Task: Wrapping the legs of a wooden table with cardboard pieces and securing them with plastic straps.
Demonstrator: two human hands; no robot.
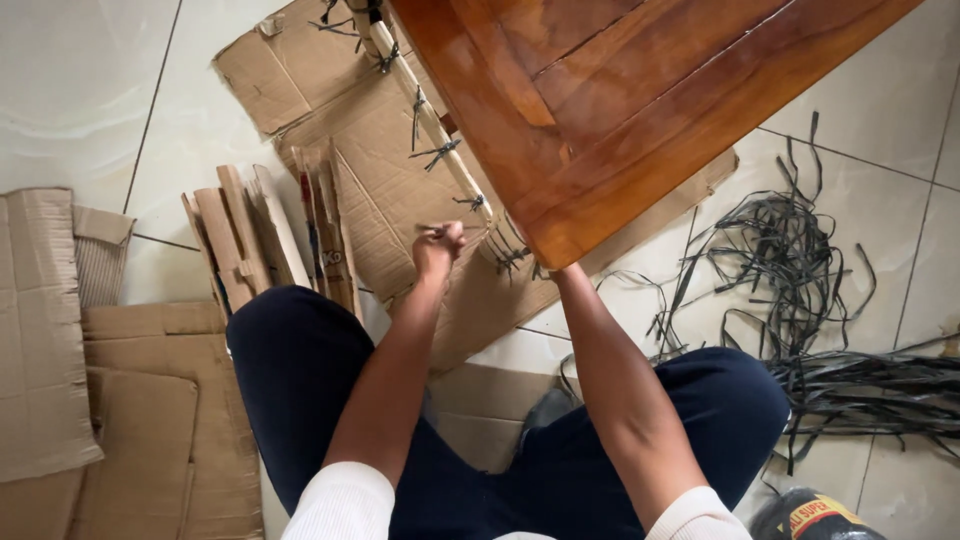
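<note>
My left hand [439, 246] is closed in a fist, pinching a thin dark plastic strap end just beside the cardboard-wrapped table leg [432, 122]. That leg is bound with several dark strap ties [436, 153]. My right forearm runs up under the corner of the glossy brown wooden table [620, 110], and my right hand is hidden beneath it. I sit on the floor with dark trousers, knees apart, facing the table.
Flattened cardboard sheets [370, 150] lie under the table and at the left [130, 400]. A stack of folded cardboard strips [265, 240] leans by my left knee. A tangle of cut dark straps [800, 290] covers the tiles at right. A dark bag [815, 515] sits bottom right.
</note>
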